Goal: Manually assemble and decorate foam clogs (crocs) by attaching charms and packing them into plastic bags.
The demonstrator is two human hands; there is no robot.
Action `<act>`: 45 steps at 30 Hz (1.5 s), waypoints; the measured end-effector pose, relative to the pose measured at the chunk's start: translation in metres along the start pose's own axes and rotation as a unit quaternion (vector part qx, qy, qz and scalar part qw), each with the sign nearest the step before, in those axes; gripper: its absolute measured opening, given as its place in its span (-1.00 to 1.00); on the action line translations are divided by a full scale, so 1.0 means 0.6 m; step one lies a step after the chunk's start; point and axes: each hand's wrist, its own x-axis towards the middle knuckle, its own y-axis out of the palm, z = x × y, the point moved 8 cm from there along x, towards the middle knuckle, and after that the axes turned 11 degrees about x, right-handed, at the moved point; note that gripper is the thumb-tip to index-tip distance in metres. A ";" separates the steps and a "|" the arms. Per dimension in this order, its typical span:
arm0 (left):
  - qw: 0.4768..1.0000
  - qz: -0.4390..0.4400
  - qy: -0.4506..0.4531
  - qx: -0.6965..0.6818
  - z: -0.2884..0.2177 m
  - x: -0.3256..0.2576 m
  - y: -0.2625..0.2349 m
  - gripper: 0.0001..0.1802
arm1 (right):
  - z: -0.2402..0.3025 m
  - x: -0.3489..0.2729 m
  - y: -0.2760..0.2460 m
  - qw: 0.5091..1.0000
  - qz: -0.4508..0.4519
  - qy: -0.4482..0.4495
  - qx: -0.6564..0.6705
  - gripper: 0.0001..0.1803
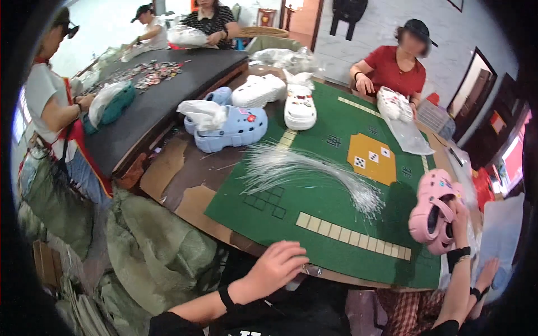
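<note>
- The person's left hand [276, 264] comes in from the lower edge and rests palm down at the near edge of the green felt mat [336, 185]; its fingers are loosely spread and slightly curled, and it grips nothing; a black band circles the wrist.
- The person's right hand [460, 219] is raised at the right side of the table, fingers closed around the heel end of a pair of pink clogs [432, 211]; the clogs are held off the mat, soles turned away, small charms showing on the upper one.
- A second hand with a black wrist band [485, 277] lies low at the right beside that forearm, fingers stretched out over a pale plastic sheet; whose hand it is cannot be told.
- A bundle of thin clear plastic strands [314, 171] lies fanned across the middle of the mat, well apart from both hands.
- Blue clogs [230, 127] with a white bag tucked in stand at the mat's far left corner; white clogs [300, 106] lie just beyond them.
- A person in a red shirt [395, 70] sits at the far side, holding a white clog; another person stands at the left by a dark table [168, 95] strewn with small charms.
</note>
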 end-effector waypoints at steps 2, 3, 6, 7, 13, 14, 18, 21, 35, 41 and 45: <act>0.998 -0.020 -0.043 0.052 0.048 0.013 -0.042 -0.73 | -0.017 0.027 0.034 0.989 0.106 0.092 -0.039 -0.62; 0.997 -0.024 -0.053 0.054 0.075 0.032 -0.067 -0.74 | -0.020 0.026 0.030 0.993 0.072 0.079 -0.042 -0.63; 0.989 -0.059 -0.114 0.072 0.177 0.073 -0.136 -0.77 | -0.037 -0.004 0.005 0.997 -0.038 0.048 -0.055 -0.65; 0.984 -0.077 -0.142 0.073 0.222 0.087 -0.155 -0.79 | -0.044 -0.014 -0.001 0.994 -0.076 0.040 -0.060 -0.65; 0.899 -0.186 -0.371 0.140 0.513 0.076 -0.282 -0.75 | 0.132 -0.090 0.054 0.998 -0.055 0.026 -0.008 -0.71; 0.876 -0.210 -0.400 0.168 0.562 0.060 -0.301 -0.74 | 0.162 -0.110 0.063 0.999 -0.039 0.036 0.010 -0.72; 0.825 -0.217 -0.442 0.277 0.667 0.071 -0.321 -0.54 | 0.187 -0.202 0.091 0.996 -0.005 0.067 0.052 -0.78; 0.838 -0.123 -0.405 0.343 0.672 0.120 -0.310 -0.45 | 0.189 -0.264 0.111 0.993 0.018 0.103 0.061 -0.76; 0.803 0.092 -0.286 0.514 0.758 0.193 -0.321 -0.75 | 0.171 -0.340 0.163 0.980 -0.066 0.178 0.052 -0.78; 0.802 0.038 -0.296 0.517 0.688 0.187 -0.301 -0.74 | 0.157 -0.359 0.178 0.983 -0.110 0.149 -0.004 -0.82; 0.806 -0.040 -0.359 0.468 0.621 0.128 -0.351 -0.53 | 0.162 -0.354 0.180 0.981 -0.102 0.162 0.017 -0.83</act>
